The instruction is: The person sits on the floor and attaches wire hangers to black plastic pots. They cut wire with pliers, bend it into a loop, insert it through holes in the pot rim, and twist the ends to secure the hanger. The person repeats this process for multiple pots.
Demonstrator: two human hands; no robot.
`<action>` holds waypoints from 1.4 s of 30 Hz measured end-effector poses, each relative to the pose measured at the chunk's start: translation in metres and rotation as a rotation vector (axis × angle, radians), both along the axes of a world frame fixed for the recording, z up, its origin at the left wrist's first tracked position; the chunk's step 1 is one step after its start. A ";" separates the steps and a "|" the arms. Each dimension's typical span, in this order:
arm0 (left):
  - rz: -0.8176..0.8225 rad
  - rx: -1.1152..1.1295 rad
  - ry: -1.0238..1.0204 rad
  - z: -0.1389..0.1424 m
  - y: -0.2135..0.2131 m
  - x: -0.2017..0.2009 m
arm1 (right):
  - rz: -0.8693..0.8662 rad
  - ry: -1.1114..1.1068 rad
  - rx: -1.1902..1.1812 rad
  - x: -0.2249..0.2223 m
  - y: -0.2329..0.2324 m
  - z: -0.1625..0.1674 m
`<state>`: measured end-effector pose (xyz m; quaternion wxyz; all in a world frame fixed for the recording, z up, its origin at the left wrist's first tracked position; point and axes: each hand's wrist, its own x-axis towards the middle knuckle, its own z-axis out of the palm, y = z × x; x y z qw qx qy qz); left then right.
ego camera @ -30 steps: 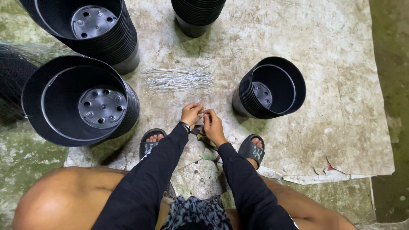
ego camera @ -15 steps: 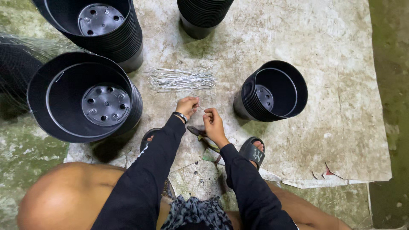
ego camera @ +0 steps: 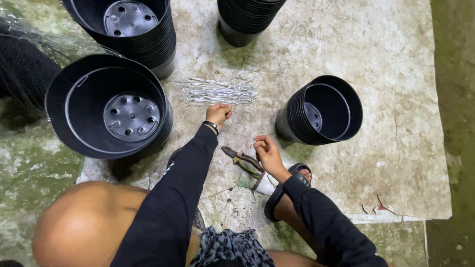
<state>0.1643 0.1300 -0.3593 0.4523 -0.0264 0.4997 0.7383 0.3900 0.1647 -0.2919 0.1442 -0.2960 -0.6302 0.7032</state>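
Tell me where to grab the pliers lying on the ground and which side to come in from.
Take the pliers by the two handles, the end nearest the person's feet. The jaws point up and left, toward the left hand; the right hand is beside them. Coming from the right, fingers can probably wrap both handles, since they lie flat and splayed.

A worn, pale mat (ego camera: 316, 44) covers most of the ground, its surface scuffed and mottled, its near edge torn. Around it lies rough concrete floor (ego camera: 29, 168), stained green and grey. The light is dim and even, with soft shadows on the floor.
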 end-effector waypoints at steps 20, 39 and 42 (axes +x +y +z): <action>0.046 0.140 -0.031 0.038 0.009 -0.037 | 0.267 -0.307 0.577 0.083 0.037 0.082; 0.154 0.280 -0.170 0.029 0.009 -0.040 | 0.367 -0.498 0.743 0.102 0.022 0.101; 0.233 0.323 -0.152 0.028 0.010 -0.039 | 0.353 -0.500 0.628 0.104 0.019 0.090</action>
